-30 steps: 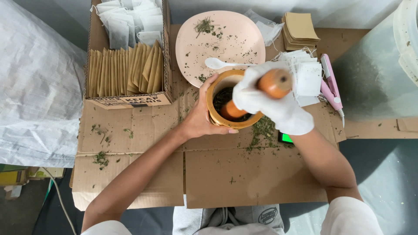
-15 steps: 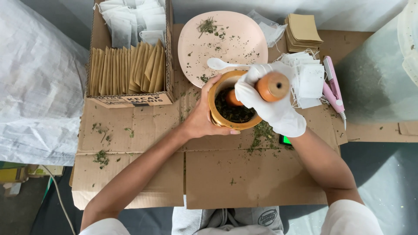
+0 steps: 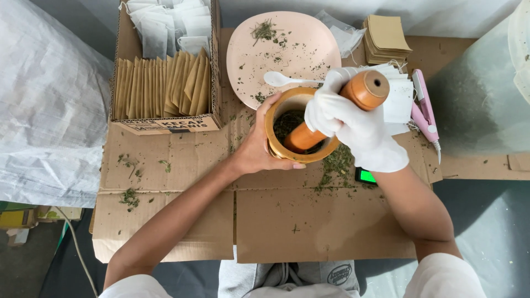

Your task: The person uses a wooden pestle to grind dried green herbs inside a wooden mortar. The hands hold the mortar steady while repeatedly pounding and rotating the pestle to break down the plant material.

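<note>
A round wooden mortar [image 3: 276, 144] with dark green dried leaves inside stands on flattened brown cardboard [image 3: 309, 221]. My bare left hand [image 3: 258, 148] wraps its left side and steadies it. My right hand [image 3: 353, 128], in a white glove, grips an orange wooden pestle [image 3: 364, 88] whose lower end rests tilted in the leaves. Crushed leaf bits [image 3: 335, 165] lie scattered just to the right of the mortar.
A pale pink plate [image 3: 309, 49] with leaf crumbs and a white spoon [image 3: 279, 80] lies behind the mortar. A cardboard box [image 3: 124, 55] of brown and white sachets stands at the back left. A pink sealer tool [image 3: 424, 110], stacked brown sachets [image 3: 386, 36] and a green-lit device [image 3: 365, 176] are on the right.
The pestle has swung from upright to tilted, its lower end sliding toward the mortar's left side. My left hand has kept its hold on the mortar.
</note>
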